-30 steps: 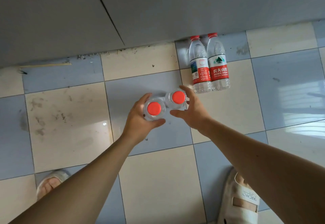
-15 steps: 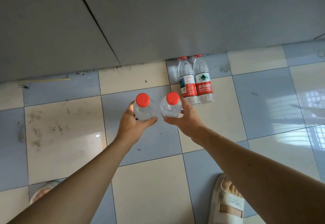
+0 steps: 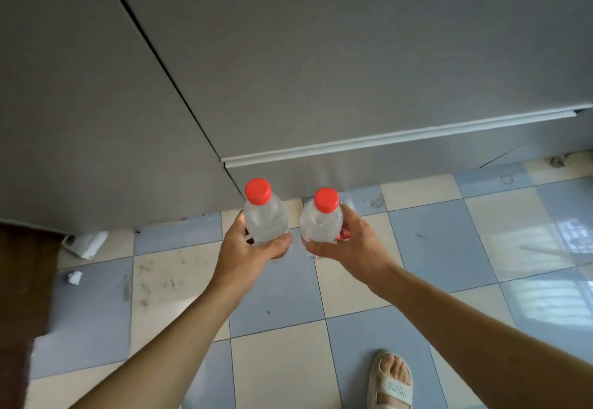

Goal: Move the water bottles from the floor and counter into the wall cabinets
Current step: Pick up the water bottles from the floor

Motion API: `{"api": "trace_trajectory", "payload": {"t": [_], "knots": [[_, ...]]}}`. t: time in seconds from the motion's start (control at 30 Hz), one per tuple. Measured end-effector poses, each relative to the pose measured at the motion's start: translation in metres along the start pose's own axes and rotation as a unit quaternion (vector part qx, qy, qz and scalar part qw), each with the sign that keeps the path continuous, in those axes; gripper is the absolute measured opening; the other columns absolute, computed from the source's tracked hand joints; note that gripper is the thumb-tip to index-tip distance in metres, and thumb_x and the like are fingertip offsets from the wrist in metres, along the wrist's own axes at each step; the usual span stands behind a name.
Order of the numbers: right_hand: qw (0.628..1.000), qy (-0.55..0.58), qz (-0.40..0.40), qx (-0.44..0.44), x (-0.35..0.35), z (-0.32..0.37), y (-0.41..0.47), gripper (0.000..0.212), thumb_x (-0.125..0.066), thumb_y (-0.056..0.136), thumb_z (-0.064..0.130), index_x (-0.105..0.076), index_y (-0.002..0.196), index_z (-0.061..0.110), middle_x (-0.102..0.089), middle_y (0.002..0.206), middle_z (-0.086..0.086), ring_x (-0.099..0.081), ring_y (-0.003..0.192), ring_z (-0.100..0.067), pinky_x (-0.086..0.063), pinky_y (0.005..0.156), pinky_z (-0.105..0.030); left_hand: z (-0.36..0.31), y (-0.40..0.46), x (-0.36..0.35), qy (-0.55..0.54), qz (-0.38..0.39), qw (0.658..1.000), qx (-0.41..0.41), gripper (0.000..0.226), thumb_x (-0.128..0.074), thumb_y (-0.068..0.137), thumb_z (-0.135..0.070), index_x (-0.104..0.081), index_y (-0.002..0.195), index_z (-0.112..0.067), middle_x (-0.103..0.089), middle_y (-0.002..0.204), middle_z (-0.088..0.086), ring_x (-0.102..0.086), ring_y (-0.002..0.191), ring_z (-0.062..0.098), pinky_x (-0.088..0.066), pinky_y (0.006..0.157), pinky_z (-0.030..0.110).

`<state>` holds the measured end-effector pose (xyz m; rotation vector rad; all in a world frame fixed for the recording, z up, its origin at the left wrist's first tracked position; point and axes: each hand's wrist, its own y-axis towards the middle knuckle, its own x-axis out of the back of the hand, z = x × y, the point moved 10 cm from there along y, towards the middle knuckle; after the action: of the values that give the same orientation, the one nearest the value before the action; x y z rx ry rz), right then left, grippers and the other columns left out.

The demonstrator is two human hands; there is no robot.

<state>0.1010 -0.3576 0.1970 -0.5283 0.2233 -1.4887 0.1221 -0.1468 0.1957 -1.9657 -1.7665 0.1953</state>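
My left hand [image 3: 248, 253] is closed around a clear water bottle with a red cap [image 3: 264, 216], held upright above the floor. My right hand [image 3: 351, 245] grips a second clear bottle with a red cap [image 3: 321, 221] beside it, the two bottles a small gap apart. Both are raised in front of the grey base cabinet doors [image 3: 321, 55]. A bit of a clear bottle [image 3: 348, 203] shows on the floor behind my right hand; the other bottles on the floor are hidden. No wall cabinet is in view.
Blue and cream floor tiles [image 3: 433, 241] lie below. Crumpled white paper [image 3: 85, 243] and a small scrap [image 3: 74, 277] lie at the left by the cabinet base. A dark brown surface [image 3: 22, 280] fills the left edge. My sandalled foot [image 3: 392, 379] stands at the bottom right.
Both hands have lifted the two bottles up off the floor and the view has risen with them; the two bottles left on the floor have slipped behind my right hand.
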Motion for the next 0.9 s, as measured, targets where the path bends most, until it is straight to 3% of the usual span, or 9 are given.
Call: {"api": "trace_trajectory", "payload": {"t": [0.1,0.27,0.33,0.47,0.6,0.73,0.9], "knots": [[1.0,0.003,-0.001,0.027,0.02,0.085,-0.029,0.062,-0.092,0.07,0.033,-0.06,0.122,0.042,-0.07,0.111,0.017,-0.067,0.099,0.002,-0.052,0.077,-0.016,-0.081,-0.029,0.025,-0.007,-0.006,0.999,-0.035,0.048,-0.09,0.072,-0.029,-0.062,0.11,-0.037,-0.07,0.098,-0.026,-0.065,0.092,-0.009,-0.047,0.065,0.003],[0.996,0.012,0.001,0.086,0.042,0.233,-0.083,0.057,-0.09,0.074,0.022,-0.061,0.122,0.032,-0.072,0.11,0.013,-0.068,0.101,-0.001,-0.053,0.077,-0.013,-0.228,-0.075,0.07,-0.005,-0.009,0.994,-0.112,0.043,-0.09,0.073,-0.019,-0.065,0.108,-0.024,-0.074,0.09,-0.014,-0.07,0.083,0.0,-0.05,0.064,0.008],[0.993,0.017,0.005,0.113,0.045,0.289,-0.106,0.054,-0.089,0.075,0.02,-0.062,0.121,0.028,-0.073,0.111,0.009,-0.069,0.104,-0.006,-0.057,0.086,-0.024,-0.282,-0.096,0.088,-0.011,-0.01,0.99,-0.14,0.043,-0.09,0.072,-0.015,-0.065,0.105,-0.025,-0.074,0.087,-0.016,-0.07,0.08,-0.003,-0.05,0.061,0.007],[0.987,0.016,0.003,0.16,0.044,0.388,-0.155,0.058,-0.09,0.074,0.021,-0.061,0.124,0.029,-0.073,0.116,0.01,-0.067,0.112,-0.009,-0.052,0.102,-0.042,-0.371,-0.144,0.127,0.01,-0.01,0.984,-0.178,0.046,-0.093,0.068,-0.031,-0.064,0.103,-0.031,-0.074,0.095,-0.016,-0.069,0.089,-0.001,-0.049,0.065,0.008],[0.978,0.018,-0.007,0.207,0.035,0.474,-0.196,0.056,-0.091,0.072,0.026,-0.061,0.119,0.036,-0.073,0.115,0.012,-0.067,0.11,-0.006,-0.053,0.099,-0.041,-0.453,-0.185,0.171,0.012,-0.012,0.975,-0.221,0.057,-0.092,0.066,-0.042,-0.066,0.114,-0.024,-0.076,0.103,-0.009,-0.071,0.096,0.006,-0.056,0.078,0.022],[0.963,0.039,-0.028,0.263,0.016,0.562,-0.221,0.051,-0.089,0.07,0.03,-0.063,0.113,0.034,-0.074,0.113,0.006,-0.07,0.108,-0.013,-0.056,0.094,-0.044,-0.535,-0.216,0.225,-0.004,-0.037,0.957,-0.288,0.044,-0.091,0.067,-0.041,-0.071,0.106,-0.033,-0.076,0.1,-0.014,-0.072,0.093,0.003,-0.053,0.071,0.011],[0.941,0.063,-0.062,0.326,-0.015,0.68,-0.243,0.053,-0.09,0.062,0.04,-0.063,0.107,0.039,-0.075,0.108,0.01,-0.072,0.103,-0.013,-0.056,0.094,-0.049,-0.628,-0.24,0.312,-0.025,-0.063,0.936,-0.345,0.044,-0.092,0.068,-0.037,-0.07,0.106,-0.03,-0.077,0.098,-0.013,-0.072,0.091,0.003,-0.055,0.073,0.017]]}}
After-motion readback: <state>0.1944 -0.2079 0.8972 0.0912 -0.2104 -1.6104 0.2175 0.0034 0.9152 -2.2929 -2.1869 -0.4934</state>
